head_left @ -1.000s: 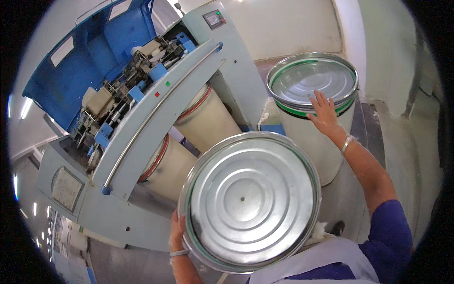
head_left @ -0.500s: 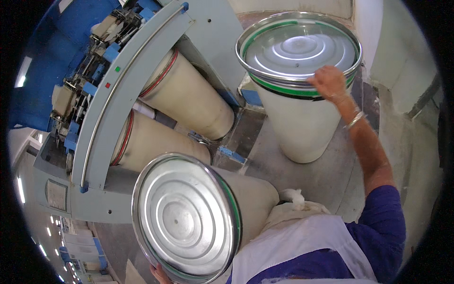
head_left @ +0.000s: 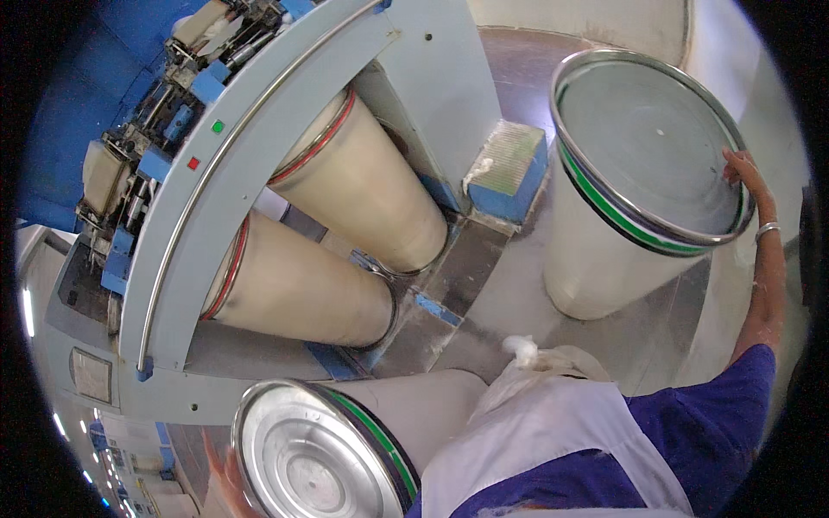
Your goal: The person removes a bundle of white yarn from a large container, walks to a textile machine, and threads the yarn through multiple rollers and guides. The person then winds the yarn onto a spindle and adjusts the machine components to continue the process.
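My right hand [head_left: 743, 175] is hooked over the far-right rim of a tall white sliver can [head_left: 594, 272], its fingertips inside the rim. This can has a steel rim, a green and black band and a round grey plate [head_left: 648, 142] in its top; it leans in the view. At the lower left, my left hand [head_left: 226, 477] lies beside the metal rim of a second sliver can [head_left: 423, 406], fingers stretched out and slightly blurred. Whether its palm presses on the rim I cannot tell. That can's ringed silver plate [head_left: 313, 483] faces up, and its lower part runs behind my apron.
A grey and blue machine [head_left: 194, 250] with a curved metal rail stands left. Two cream cans with red bands, an upper one [head_left: 367, 186] and a lower one [head_left: 302, 281], sit within its opening. A blue step [head_left: 509, 173] with a ribbed top adjoins it. Tiled floor lies between.
The far can has shifted right and tilts more, with my right hand now farther along its rim. The near can sits lower in view. More of my left hand shows beside it.
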`<state>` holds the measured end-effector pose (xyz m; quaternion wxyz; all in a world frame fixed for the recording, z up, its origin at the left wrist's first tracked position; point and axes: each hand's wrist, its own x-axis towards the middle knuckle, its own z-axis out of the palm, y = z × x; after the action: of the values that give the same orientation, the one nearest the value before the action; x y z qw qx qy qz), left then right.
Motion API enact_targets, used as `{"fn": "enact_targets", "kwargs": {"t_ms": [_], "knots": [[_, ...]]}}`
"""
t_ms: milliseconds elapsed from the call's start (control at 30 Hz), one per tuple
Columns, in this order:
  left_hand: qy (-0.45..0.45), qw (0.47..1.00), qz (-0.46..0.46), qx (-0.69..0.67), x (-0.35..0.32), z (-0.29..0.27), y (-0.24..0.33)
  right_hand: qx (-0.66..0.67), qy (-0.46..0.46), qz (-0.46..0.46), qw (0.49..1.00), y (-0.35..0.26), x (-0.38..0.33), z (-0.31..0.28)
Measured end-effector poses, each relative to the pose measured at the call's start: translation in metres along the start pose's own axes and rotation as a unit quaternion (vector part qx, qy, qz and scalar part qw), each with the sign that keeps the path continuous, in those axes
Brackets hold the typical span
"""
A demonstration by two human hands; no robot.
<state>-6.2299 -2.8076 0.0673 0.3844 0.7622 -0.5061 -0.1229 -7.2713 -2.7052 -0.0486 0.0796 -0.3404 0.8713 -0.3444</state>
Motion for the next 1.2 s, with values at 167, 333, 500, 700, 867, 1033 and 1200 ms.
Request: {"fn": "enact_targets", "kwargs": {"t_ms": [167, 333, 500, 700, 867, 1033, 1200], "knots": [[-0.156, 0.966, 0.207, 0.009, 0.200, 0.108, 0.089, -0.093, 0.010, -0.118, 0.989, -0.111, 0.075, 0.045], [0.065, 0.921, 0.378, 0.075, 0.346, 0.204, 0.166, -0.127, -0.047, -0.298, 0.945, -0.311, 0.140, 0.111], [0.165, 0.934, 0.300, 0.105, 0.437, 0.251, 0.207, -0.122, -0.141, -0.462, 0.867, -0.469, 0.193, 0.223], [0.234, 0.936, 0.155, 0.212, 0.458, 0.255, 0.216, 0.016, -0.056, -0.708, 0.704, -0.624, 0.267, 0.365], [0.269, 0.910, 0.207, 0.237, 0.457, 0.252, 0.208, 0.106, 0.008, -0.691, 0.715, -0.739, 0.322, 0.430], [0.203, 0.965, 0.093, 0.136, 0.459, 0.249, 0.209, 0.036, 0.023, -0.613, 0.789, -0.765, 0.336, 0.470], [0.219, 0.960, 0.133, 0.117, 0.460, 0.248, 0.206, 0.112, 0.098, -0.613, 0.776, -0.760, 0.333, 0.482]]}}
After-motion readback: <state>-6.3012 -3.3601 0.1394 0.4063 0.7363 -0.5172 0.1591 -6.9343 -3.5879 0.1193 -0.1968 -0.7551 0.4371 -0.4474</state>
